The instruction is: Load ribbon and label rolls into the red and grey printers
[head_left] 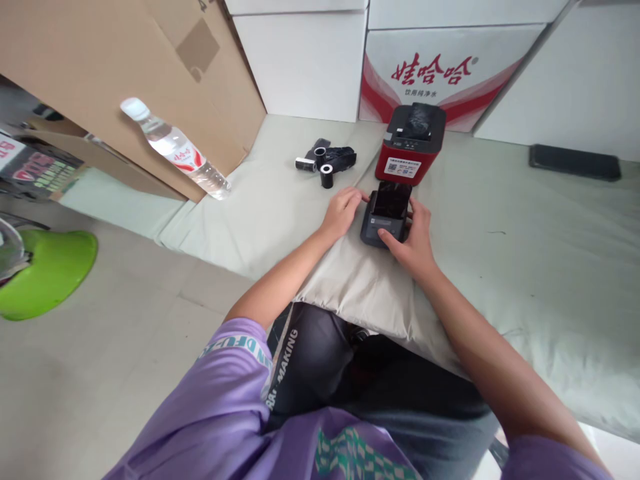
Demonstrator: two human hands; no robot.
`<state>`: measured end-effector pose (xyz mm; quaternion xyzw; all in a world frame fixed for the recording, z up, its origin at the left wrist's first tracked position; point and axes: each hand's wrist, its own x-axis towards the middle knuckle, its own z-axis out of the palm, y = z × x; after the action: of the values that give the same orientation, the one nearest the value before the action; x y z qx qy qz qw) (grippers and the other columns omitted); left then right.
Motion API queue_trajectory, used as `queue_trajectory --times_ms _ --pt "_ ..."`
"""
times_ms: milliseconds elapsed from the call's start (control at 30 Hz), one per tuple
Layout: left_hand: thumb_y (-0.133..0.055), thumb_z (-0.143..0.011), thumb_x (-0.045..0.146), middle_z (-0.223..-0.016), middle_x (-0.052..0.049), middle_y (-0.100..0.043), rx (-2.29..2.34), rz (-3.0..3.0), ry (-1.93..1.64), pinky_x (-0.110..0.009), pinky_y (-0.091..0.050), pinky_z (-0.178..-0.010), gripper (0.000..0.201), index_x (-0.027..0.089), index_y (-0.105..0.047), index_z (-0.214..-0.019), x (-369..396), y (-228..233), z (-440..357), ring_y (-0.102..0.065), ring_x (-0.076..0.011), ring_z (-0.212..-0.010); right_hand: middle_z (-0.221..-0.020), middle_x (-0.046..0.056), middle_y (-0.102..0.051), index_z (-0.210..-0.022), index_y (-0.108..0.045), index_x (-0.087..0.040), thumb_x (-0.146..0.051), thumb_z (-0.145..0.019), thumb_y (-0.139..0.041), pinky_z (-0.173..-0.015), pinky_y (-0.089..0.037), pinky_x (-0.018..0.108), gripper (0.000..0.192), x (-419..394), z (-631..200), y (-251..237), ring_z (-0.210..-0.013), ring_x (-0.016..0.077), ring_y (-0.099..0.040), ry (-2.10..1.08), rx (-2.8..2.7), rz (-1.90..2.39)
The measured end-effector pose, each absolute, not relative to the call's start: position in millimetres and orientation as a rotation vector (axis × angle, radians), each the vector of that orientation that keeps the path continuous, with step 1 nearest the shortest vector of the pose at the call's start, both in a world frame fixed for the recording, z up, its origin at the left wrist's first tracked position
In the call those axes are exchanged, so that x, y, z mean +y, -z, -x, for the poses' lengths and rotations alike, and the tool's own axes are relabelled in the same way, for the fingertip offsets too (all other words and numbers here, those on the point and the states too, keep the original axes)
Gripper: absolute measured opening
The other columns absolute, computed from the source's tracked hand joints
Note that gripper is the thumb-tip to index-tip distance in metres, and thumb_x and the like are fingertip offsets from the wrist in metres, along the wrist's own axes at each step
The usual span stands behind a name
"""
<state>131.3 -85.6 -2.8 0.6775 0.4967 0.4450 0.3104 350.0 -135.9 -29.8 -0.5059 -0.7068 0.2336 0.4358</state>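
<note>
Both hands rest on a small dark grey printer [386,219] seen from the head camera. Left hand [343,210] lies with curled fingers against the device's left side, touching it rather than gripping it. Right hand [413,237] wraps the right side, its thumb laid across the lower front face, so it holds the printer. The device sits on a pale cushion [360,287] at the near edge of a pale green mat [525,253], with its glossy black lid facing up.

Just behind it, touching or nearly so, stands a red and black label printer [413,143]. To the left of that, toward the mat's far edge, lie a few black rolls [326,162]. A clear water bottle [175,148] leans tilted against brown cardboard [125,73] at the mat's left far corner. A flat black slab [575,162] lies near the right far edge, well apart from the hands. White cartons [435,67] line the back, and a green plastic item [47,273] sits on the floor at left.
</note>
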Motion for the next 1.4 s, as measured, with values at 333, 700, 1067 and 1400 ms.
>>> queue_trajectory --times_ms 333,700,1067,1400 --pt "-0.034 -0.11 0.035 -0.147 -0.004 -0.074 1.216 -1.85 -1.142 -0.041 -0.036 -0.132 0.051 0.027 -0.078 -0.135 -86 -6 -126 -0.061 -0.0212 -0.144 -0.166 0.021 -0.034 -0.168 -0.022 -0.028 -0.059 -0.079 -0.078 -0.117 -0.051 0.067 0.11 -136 -350 32 -0.15 0.04 -0.048 -0.638 -1.701 1.308" --pt "-0.044 -0.11 0.046 -0.144 -0.012 -0.068 1.289 -2.03 -0.997 -0.042 -0.036 -0.131 0.048 0.021 -0.08 -0.129 -65 16 -129 -0.057 -0.0272 -0.141 -0.164 0.02 -0.035 -0.166 -0.029 -0.027 -0.056 -0.08 -0.078 -0.123 -0.048 0.066 0.102 -135 -349 34 -0.152 0.0383 -0.046 -0.636 -1.692 1.27" --pt "-0.047 -0.11 0.057 -0.125 -0.011 -0.067 1.246 -1.978 -1.133 -0.039 -0.054 -0.108 0.054 0.023 -0.067 -0.147 -53 31 -127 -0.067 -0.0218 -0.112 -0.163 0.019 -0.036 -0.167 -0.029 -0.029 -0.058 -0.083 -0.077 -0.124 -0.047 0.066 0.101 -133 -348 36 -0.152 0.0394 -0.046 -0.621 -1.711 1.27" --pt "-0.063 -0.099 0.02 -0.111 -0.008 -0.084 1.057 -2.187 -0.85 -0.031 -0.056 -0.092 0.028 0.02 -0.085 -0.117 -49 -53 -135 -0.075 -0.0186 -0.1 -0.166 0.012 -0.036 -0.128 -0.072 -0.028 -0.046 -0.087 -0.068 -0.129 -0.039 0.066 0.044 -138 -357 24 -0.156 0.0425 -0.04 -0.503 -1.834 1.135"
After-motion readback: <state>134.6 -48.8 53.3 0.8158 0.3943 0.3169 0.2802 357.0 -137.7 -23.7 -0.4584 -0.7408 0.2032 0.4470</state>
